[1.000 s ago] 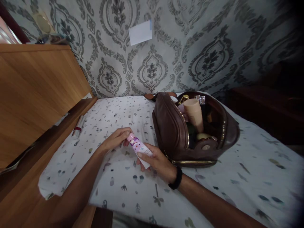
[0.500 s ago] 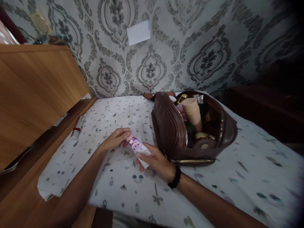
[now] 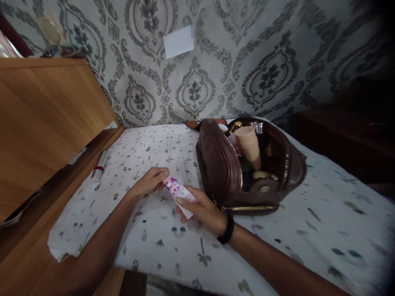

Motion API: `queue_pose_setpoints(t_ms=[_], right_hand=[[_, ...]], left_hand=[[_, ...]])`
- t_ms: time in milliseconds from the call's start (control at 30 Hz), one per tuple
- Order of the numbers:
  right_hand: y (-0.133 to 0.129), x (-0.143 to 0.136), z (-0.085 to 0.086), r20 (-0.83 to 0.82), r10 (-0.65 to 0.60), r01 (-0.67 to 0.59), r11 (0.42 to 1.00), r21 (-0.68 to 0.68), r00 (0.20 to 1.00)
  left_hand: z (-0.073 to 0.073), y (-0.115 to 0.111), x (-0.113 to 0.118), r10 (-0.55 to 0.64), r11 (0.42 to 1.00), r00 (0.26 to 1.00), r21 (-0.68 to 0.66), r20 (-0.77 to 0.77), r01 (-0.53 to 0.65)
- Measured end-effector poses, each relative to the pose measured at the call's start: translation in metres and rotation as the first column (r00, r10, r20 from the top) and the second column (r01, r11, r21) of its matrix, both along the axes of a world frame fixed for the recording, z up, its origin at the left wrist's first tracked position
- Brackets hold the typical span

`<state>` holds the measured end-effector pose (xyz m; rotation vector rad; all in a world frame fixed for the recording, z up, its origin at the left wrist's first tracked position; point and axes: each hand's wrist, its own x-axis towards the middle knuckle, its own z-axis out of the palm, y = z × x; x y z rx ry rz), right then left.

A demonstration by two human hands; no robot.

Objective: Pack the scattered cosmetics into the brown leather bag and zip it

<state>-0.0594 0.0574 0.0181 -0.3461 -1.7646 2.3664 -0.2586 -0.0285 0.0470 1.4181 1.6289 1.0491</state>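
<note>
A pink and white squeeze tube (image 3: pixel 176 190) with a purple cartoon print is held slantwise above the patterned cloth. My right hand (image 3: pixel 199 207) grips its wide white end, thumb on top and fingers beneath. At the narrow pink cap end, my left hand (image 3: pixel 152 180) pinches with thumb and fingers, which partly hide the cap. Just right of my hands stands a brown leather bag (image 3: pixel 220 164), unzipped. Inside it are a peach-coloured tube (image 3: pixel 248 144), a gold-coloured item (image 3: pixel 236 126) and other small containers.
A silver tube with a red band (image 3: pixel 99 166) lies at the left on the white printed cloth (image 3: pixel 154 144). A wooden panel (image 3: pixel 52 123) rises along the left side. Behind is a patterned wall with a white paper (image 3: pixel 179 42) on it.
Both hands keep the same hold on the squeeze tube. The whole view has shifted very slightly; nothing else visibly differs.
</note>
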Motion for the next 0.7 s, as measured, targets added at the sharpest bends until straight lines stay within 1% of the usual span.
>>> queue_pose_setpoints(t_ms=[133,267,367,467,533,600,700], right_hand=[[0.000,0.000,0.000,0.000,-0.002,0.002,1.000,0.008,1.000],[-0.001,0.000,-0.001,-0.003,-0.014,0.013,1.000,-0.013,1.000],[0.000,0.000,-0.003,-0.009,-0.025,0.025,0.999,-0.025,1.000],[0.000,-0.001,-0.004,-0.013,-0.032,0.031,0.999,-0.031,0.999],[0.001,-0.001,-0.005,-0.013,-0.033,0.033,0.999,-0.031,0.999],[0.001,-0.001,-0.006,-0.014,-0.030,0.030,0.999,-0.031,0.999],[0.001,-0.001,-0.005,-0.019,-0.032,0.031,0.999,-0.029,0.999]], left_hand=[[0.000,0.000,0.000,0.000,1.000,1.000,-0.004,-0.001,0.000],[0.008,-0.003,-0.001,-0.015,1.000,0.997,0.016,0.072,0.014],[0.016,-0.006,-0.001,-0.082,0.995,0.992,0.063,0.098,0.076],[0.018,-0.007,-0.001,-0.149,0.987,0.983,0.071,0.111,0.142],[0.015,-0.006,-0.001,-0.126,0.990,0.987,0.070,0.099,0.119],[0.012,-0.004,0.000,-0.069,0.996,0.995,0.063,0.073,0.065],[0.009,-0.003,0.000,-0.014,1.000,0.997,0.008,0.079,0.014]])
